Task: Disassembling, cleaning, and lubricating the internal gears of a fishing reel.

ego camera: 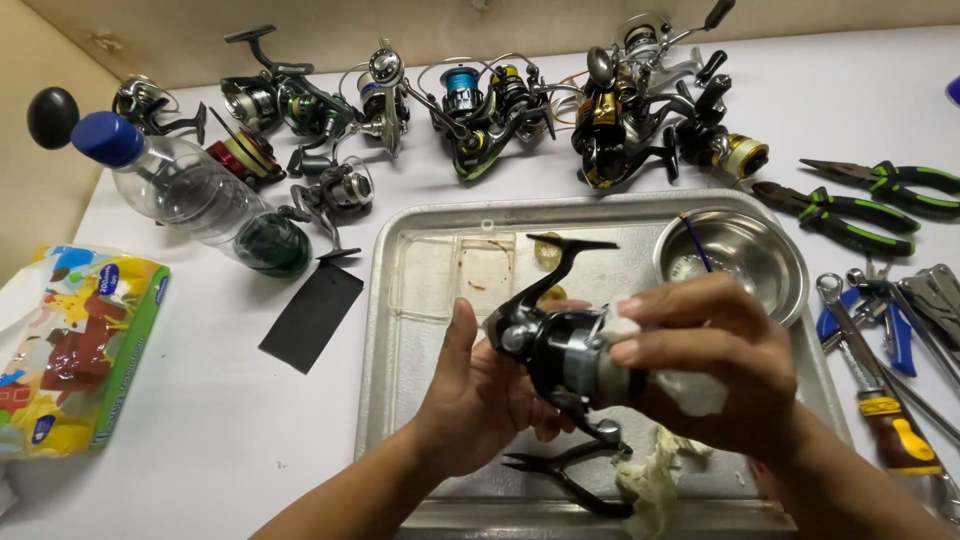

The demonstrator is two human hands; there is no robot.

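Above a metal tray (400, 330), my left hand (480, 395) grips a black and grey fishing reel (560, 345) from below and from the left. My right hand (715, 360) presses a white tissue (690, 390) against the reel's right side. The reel's black foot (570, 245) points up and away from me. Under my hands on the tray lie black pliers (565, 475) and a crumpled dirty tissue (650, 480).
A small steel bowl (745, 265) with a blue stick sits at the tray's far right corner. Several fishing reels (480, 105) line the back. A plastic bottle (190, 195), a black pad (312, 315) and a tissue pack (75, 350) lie left. Pliers (850, 210), wrenches and a screwdriver (895, 430) lie right.
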